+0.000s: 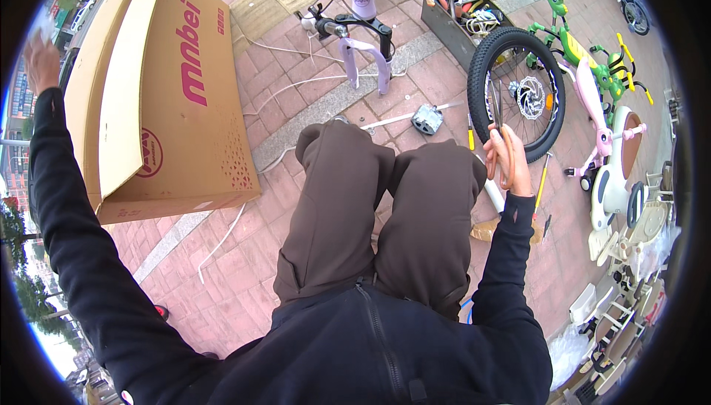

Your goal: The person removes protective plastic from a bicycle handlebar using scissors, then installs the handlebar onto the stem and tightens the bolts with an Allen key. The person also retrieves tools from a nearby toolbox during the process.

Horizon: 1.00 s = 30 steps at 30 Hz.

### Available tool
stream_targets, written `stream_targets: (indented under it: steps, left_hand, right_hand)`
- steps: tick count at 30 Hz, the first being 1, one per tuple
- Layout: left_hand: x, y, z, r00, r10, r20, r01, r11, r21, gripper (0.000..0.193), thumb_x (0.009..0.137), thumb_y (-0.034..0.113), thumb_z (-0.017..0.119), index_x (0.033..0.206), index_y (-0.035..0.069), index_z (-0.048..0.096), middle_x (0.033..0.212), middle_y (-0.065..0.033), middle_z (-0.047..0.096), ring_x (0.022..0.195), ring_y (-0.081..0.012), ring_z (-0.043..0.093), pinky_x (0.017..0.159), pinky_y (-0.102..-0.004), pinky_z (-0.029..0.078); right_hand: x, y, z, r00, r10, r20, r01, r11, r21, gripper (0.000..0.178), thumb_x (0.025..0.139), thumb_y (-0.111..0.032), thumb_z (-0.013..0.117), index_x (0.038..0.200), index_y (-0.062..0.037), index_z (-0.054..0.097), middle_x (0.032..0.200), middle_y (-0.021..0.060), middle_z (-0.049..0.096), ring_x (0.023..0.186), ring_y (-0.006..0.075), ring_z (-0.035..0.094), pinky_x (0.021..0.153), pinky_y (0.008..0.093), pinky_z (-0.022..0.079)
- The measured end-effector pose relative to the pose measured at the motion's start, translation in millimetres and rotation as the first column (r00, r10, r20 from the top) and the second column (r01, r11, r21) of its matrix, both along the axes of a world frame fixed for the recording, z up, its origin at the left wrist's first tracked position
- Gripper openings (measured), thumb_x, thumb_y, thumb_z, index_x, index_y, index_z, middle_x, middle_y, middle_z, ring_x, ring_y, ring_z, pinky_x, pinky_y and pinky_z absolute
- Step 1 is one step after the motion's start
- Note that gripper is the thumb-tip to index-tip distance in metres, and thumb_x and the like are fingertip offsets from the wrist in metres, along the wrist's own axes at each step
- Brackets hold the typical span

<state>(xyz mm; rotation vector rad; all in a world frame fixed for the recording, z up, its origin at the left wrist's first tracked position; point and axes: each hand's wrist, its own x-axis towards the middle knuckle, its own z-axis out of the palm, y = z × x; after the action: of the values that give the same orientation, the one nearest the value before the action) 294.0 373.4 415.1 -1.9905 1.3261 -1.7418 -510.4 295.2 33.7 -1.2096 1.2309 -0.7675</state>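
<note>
My right hand [511, 160] is closed round the orange-brown handles of a pair of scissors [506, 177]. Their dark blades point away from me, in front of the bicycle wheel [480, 71] with its knobby black tyre and disc rotor. Far to the left, my left hand [42, 60] is stretched out past the open flap of a large cardboard box [189, 101]. A pale, blurred patch shows at its fingertips; the fingers are too unclear to read. Ahead of my knees stands a lilac bicycle frame with its fork [366, 53].
A grey metal toolbox [449, 33] full of tools lies behind the wheel. On the paving are a silvery packet [426, 119], white straps and a yellow-handled tool [543, 175]. Green children's ride-ons [574, 49], a pink one [587, 101] and a white one [609, 183] line the right side.
</note>
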Motion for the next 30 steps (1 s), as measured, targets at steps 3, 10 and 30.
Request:
stream_targets:
  steps: [3,10,30]
  left_hand:
    - [41.5,75.2,-45.1,0.686,0.449,-0.573,-0.223,0.879,0.422,0.054,0.084,0.030,0.059,0.129,0.003,0.044,0.125,-0.0230,0.050,0.115,-0.0333,0.048,0.094,-0.0407,0.039]
    - [78.3,96.6,-57.6,0.222,0.682,-0.697,0.032,0.709,0.705,0.058,0.075,0.020,0.071,0.122,-0.008,0.051,0.120,-0.0209,0.056,0.113,-0.0309,0.053,0.099,-0.0366,0.038]
    - [-322.0,-192.4,-355.4,0.022,-0.294,-0.955,0.373,0.889,-0.265,0.053,0.088,0.045,0.051,0.062,-0.001,0.056,0.053,-0.0199,0.046,0.048,-0.0258,0.050,0.052,-0.0395,0.039]
  right_hand:
    - [-7.3,10.2,3.0,1.000,0.018,-0.015,-0.017,0.999,0.035,0.026,0.091,-0.028,0.054,0.102,-0.0039,0.053,0.068,0.0009,0.053,0.055,0.0053,0.049,0.047,0.0192,0.040]
    - [-10.8,0.8,4.9,0.993,0.048,-0.109,-0.054,0.997,-0.053,0.026,0.091,-0.026,0.055,0.103,-0.0026,0.053,0.069,0.0010,0.054,0.055,0.0057,0.050,0.048,0.0204,0.040]
    - [88.4,-60.2,-165.2,0.127,0.656,-0.744,-0.885,0.413,0.213,0.051,0.086,-0.050,0.049,0.091,-0.0003,0.060,0.078,0.0240,0.063,0.076,0.0413,0.062,0.069,0.0475,0.049]
